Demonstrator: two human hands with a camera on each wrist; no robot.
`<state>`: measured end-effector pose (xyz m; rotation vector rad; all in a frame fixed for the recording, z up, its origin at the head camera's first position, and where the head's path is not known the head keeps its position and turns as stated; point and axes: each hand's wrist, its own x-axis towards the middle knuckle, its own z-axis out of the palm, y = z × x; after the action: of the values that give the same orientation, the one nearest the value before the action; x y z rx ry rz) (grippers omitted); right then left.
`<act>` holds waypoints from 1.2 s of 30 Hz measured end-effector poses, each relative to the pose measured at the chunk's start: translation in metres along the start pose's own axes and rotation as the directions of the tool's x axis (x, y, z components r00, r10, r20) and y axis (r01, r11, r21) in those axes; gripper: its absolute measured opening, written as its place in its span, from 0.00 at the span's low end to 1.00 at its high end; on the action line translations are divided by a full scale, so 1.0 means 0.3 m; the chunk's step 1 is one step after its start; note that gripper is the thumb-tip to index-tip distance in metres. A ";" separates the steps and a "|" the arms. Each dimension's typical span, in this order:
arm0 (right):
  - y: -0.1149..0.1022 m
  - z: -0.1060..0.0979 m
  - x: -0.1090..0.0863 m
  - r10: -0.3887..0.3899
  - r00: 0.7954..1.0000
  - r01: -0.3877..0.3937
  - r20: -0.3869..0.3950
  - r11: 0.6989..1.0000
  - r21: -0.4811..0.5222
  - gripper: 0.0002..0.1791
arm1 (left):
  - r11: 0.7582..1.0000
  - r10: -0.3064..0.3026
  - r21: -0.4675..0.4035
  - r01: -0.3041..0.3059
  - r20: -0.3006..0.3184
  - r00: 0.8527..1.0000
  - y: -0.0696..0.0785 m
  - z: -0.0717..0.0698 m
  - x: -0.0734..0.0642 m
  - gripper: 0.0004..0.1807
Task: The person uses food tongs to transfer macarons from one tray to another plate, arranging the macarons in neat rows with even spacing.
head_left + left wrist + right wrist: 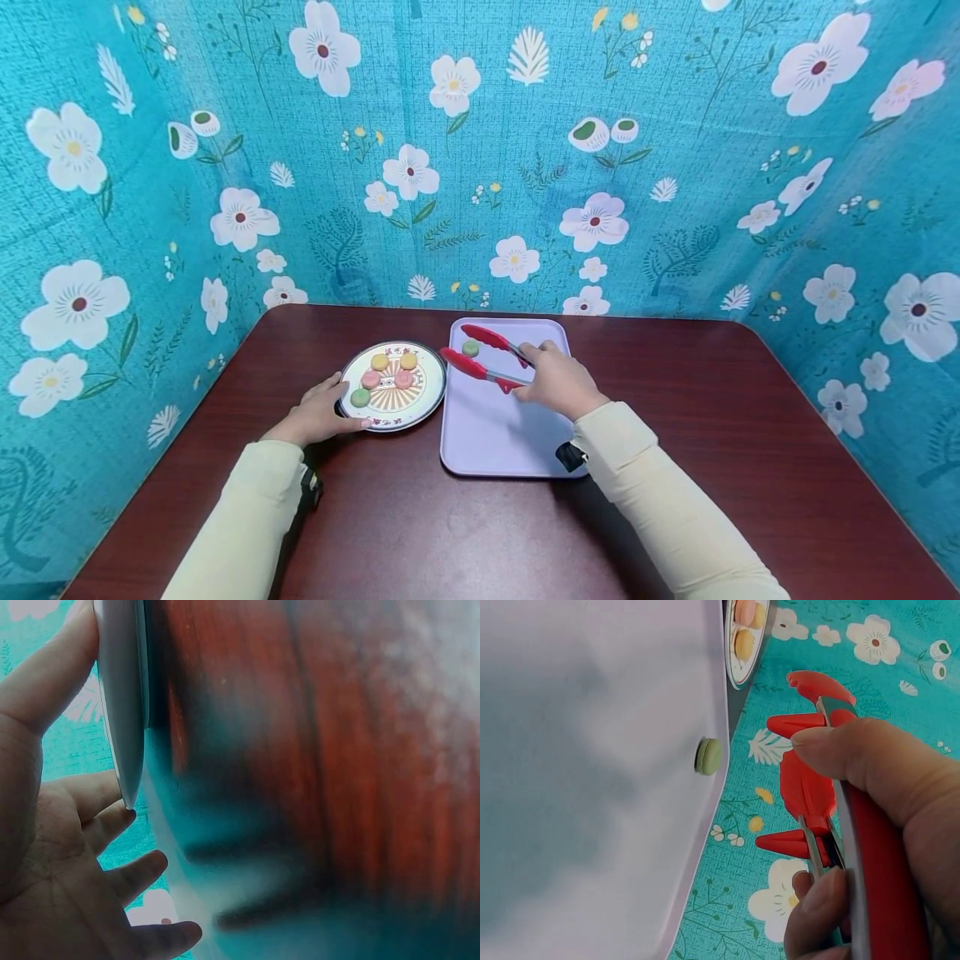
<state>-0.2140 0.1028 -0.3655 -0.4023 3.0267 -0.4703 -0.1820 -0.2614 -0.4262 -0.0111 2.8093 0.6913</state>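
My left hand (318,410) rests at the left rim of a round white plate (420,398), its fingers spread and thumb on the rim. In the left wrist view the plate (120,697) shows edge-on beside the thumb. On it lie two yellow macarons, two pink ones (403,379) and a green one (361,397). My right hand (558,381) grips red-tipped metal tongs (487,375), jaws apart, above a lilac tray (498,433). Another green macaron (470,348) sits near the tray's far left corner; the tongs (806,784) are raised clear of it in the right wrist view.
The plate and tray stand side by side on a dark reddish-brown table (450,533). A teal floral cloth (465,167) hangs behind the table and along both sides. Dark wrist straps show at both cuffs.
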 end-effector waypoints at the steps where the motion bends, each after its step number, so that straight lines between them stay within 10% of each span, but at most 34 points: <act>1: 0.003 0.000 0.003 0.005 1.000 -0.005 0.002 1.000 0.000 0.43 | 1.000 0.001 0.000 -0.001 0.000 1.000 0.000 0.000 0.000 0.57; 36: 0.068 0.028 0.092 0.097 0.992 -0.095 0.077 0.995 -0.029 0.42 | 1.000 0.009 -0.010 -0.009 0.005 1.000 -0.013 0.011 0.009 0.57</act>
<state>-0.2450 0.1118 -0.3800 -0.2682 2.9625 -0.4000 -0.1836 -0.2631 -0.4315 0.0017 2.8033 0.7059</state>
